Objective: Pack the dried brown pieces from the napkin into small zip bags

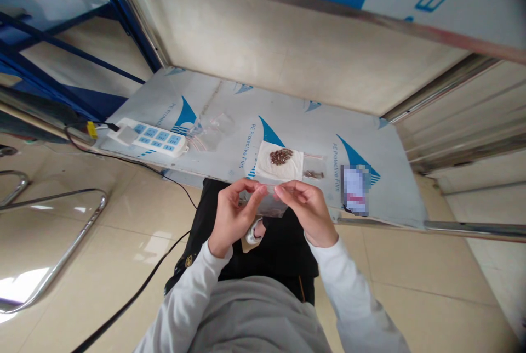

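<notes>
Shelf point(224, 161) of film-covered metal runs across in front of the seated person, and its near edge looks like the troublesome spot to me: the hands work just off it, above the lap, so anything slipping free there could drop onto the trousers or tiles. A white power strip point(152, 138) lies toward the left end; its lead hangs past the edge, and a knee catching that might drag the strip along. On a white cloth point(292, 170), just beyond the hands, sits a loose heap of small brown pieces point(281, 157); with nothing walling them in, a brushing sleeve or a tug on the cloth could scatter them. Another small bag point(320, 163), with similar pieces inside, lies right beside the cloth and could be knocked too.

As for the pose, both white-sleeved forearms come up from below and angle inward, the wrists a bit bent. The left hand point(236, 211) and right hand point(313, 211) are nearly closed at thumb and forefinger, their tips near each other, pinching the top edge of a clear bag point(272, 208) that hangs between them. I can't make out what it contains. If either pinch slackens, the thin mouth may twist or tip.
</notes>
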Action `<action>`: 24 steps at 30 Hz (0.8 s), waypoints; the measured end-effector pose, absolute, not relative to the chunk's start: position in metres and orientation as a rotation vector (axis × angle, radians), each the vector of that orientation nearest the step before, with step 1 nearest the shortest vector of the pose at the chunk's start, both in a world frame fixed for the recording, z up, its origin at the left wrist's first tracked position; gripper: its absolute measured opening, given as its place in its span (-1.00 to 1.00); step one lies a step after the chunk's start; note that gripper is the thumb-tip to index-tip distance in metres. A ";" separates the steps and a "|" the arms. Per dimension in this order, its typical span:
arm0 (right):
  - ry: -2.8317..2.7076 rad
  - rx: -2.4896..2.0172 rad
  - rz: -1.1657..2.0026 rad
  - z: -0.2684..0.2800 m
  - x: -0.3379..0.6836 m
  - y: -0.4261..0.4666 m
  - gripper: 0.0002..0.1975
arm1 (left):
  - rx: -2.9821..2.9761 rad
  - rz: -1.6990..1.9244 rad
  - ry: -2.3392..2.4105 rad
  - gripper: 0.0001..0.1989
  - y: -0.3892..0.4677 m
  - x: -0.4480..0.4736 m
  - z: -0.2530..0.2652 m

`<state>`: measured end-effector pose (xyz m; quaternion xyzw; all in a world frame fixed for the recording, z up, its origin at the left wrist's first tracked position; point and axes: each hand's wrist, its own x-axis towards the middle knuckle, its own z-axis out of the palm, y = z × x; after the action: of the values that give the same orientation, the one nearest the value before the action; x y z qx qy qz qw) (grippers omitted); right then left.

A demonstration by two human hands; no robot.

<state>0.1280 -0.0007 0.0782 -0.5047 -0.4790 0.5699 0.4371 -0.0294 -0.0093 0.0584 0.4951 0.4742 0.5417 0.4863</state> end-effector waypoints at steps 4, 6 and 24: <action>-1.220 -1.289 1.296 0.072 0.130 -0.005 -0.81 | 1.166 1.234 1.088 -0.85 -0.008 -0.024 0.055; -1.249 -1.294 1.298 0.070 0.132 -0.006 -0.81 | 1.185 1.188 1.071 -0.84 -0.005 -0.022 0.053; -1.140 -1.349 1.175 0.036 0.151 -0.015 -0.77 | 1.114 1.149 1.138 -0.78 0.005 0.014 0.035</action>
<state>0.1509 -0.0149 0.0361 -0.5551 -0.4690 0.4833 0.4881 0.0137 0.0052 0.0352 0.4715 0.4820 0.4867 0.5554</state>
